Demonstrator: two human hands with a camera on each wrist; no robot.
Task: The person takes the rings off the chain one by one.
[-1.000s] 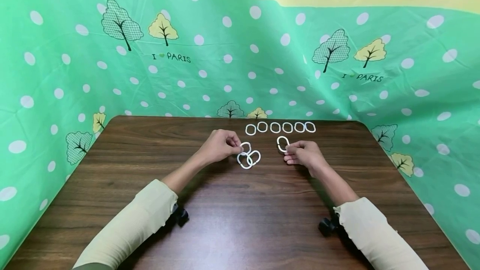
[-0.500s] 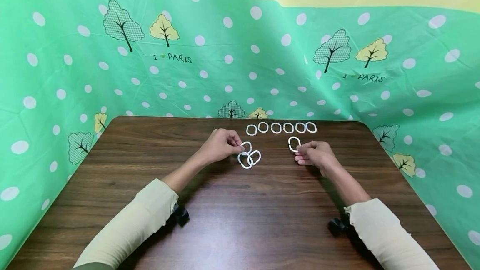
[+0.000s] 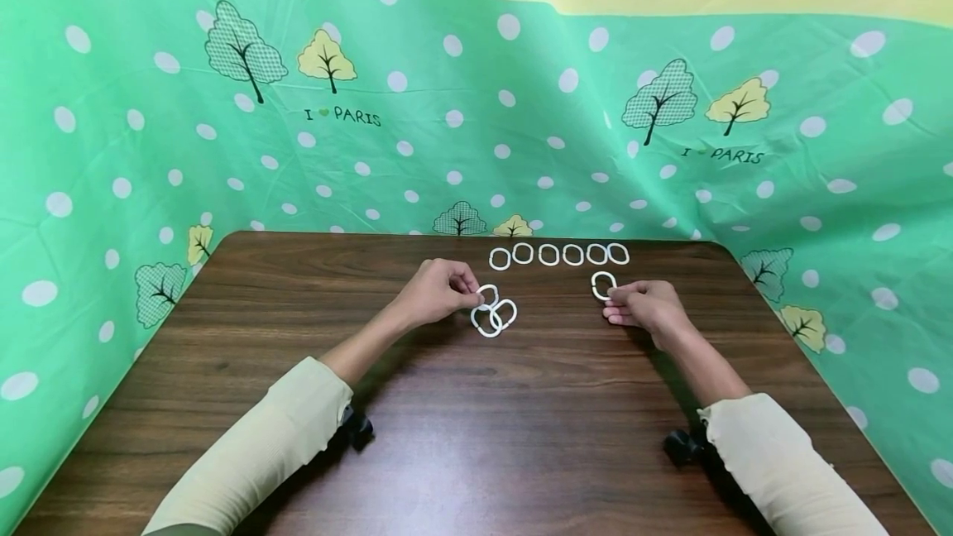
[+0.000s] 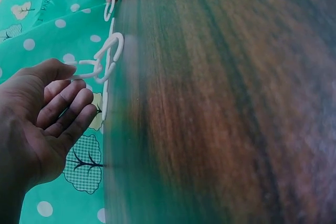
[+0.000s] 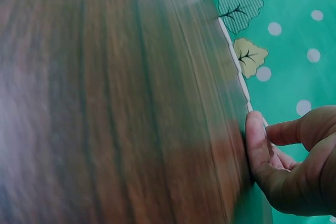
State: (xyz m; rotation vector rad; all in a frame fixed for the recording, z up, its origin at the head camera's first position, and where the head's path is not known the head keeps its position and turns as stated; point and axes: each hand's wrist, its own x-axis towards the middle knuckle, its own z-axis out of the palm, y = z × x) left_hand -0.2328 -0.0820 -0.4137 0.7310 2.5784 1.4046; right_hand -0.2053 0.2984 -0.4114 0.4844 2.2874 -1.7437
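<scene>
In the head view my left hand (image 3: 438, 294) pinches one link of a short chain of white plastic links (image 3: 489, 335) between thumb and fingertips. Three oval links loop through one another there, close over the brown table. The left wrist view has the same chain (image 4: 121, 45) hanging out beyond the thumb (image 4: 62, 70), the other fingers loosely bent. To the right, my right hand (image 3: 649, 309) grips a single white oval link (image 3: 594, 284) by its lower right edge. That link is mostly hidden behind the fingers in the right wrist view.
Several more white links (image 3: 549, 245) lie in a row near the far edge of the wood-grain table (image 3: 447, 428). A green dotted curtain (image 3: 417, 147) with printed trees hangs around the back and sides.
My right hand has moved to the right with its single link, away from the chain. The left hand and its chain have stayed nearly in place.
</scene>
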